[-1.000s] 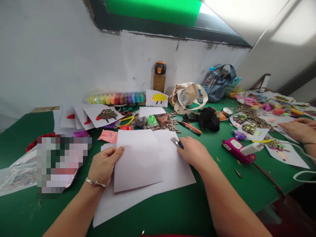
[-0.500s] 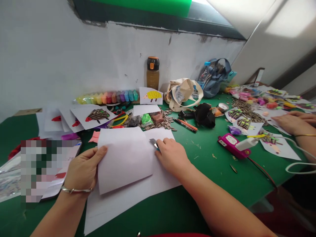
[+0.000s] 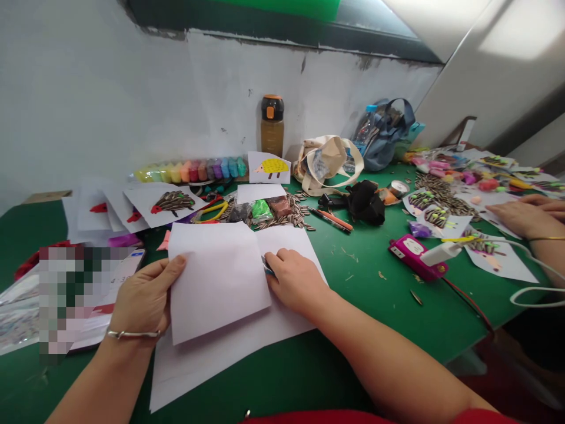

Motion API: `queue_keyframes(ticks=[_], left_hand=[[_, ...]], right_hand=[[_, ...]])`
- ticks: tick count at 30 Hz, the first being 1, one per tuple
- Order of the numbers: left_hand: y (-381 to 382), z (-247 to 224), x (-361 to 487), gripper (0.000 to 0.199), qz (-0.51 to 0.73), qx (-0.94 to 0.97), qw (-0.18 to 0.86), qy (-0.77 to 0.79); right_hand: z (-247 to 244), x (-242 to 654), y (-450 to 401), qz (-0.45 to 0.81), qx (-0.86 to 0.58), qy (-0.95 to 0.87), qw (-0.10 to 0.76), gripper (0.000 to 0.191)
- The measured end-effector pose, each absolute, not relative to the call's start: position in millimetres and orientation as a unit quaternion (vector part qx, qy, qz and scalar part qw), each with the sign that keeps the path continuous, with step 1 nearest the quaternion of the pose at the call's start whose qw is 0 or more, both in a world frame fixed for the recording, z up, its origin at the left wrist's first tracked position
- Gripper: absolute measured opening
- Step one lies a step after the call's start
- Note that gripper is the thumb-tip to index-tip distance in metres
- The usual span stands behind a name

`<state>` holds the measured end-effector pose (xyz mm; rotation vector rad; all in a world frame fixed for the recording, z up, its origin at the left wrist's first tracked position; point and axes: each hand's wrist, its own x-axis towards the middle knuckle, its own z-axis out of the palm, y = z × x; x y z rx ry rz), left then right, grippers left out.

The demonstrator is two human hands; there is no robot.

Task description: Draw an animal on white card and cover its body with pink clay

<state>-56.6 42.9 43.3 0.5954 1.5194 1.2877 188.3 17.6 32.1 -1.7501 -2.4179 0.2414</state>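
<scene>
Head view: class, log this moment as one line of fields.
left hand: holds folded sheet | right hand: small blade at fold | under: white paper, green table

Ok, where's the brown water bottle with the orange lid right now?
The bottle stands upright against the white wall at the back of the green table, just behind the yellow hedgehog card.

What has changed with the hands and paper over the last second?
The right hand, holding a small blade, slid left along the paper's right edge, so less of the blade shows. The left hand kept its grip on the paper's left edge. The co-worker's hand stayed on the table at the right.
</scene>
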Motion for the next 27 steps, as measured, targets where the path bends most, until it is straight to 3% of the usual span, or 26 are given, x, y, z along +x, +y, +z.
queue_keyframes(ticks=[11, 21, 24, 27], left_hand=[[41.8, 41.5, -49.8, 0.04, 0.521, 0.246, 0.527, 0.625], [37.0, 46.9, -43.5, 0.035, 0.515, 0.264, 0.55, 0.602], [35.5, 46.3, -41.7, 0.037, 0.522, 0.272, 0.552, 0.59], [34.2, 44.6, -41.2, 0.041, 0.525, 0.279, 0.553, 0.584]], right_hand=[[30.6, 193.1, 21.1, 0.079, -0.593, -0.799, 0.069, 0.022], [29.6, 189.9, 17.8, 0.072, -0.576, -0.811, 0.075, 0.02], [30.3, 193.3, 20.2, 0.053, -0.587, -0.798, 0.125, 0.022], [34.6, 191.3, 17.5, 0.099, -0.577, -0.77, 0.254, 0.023]])
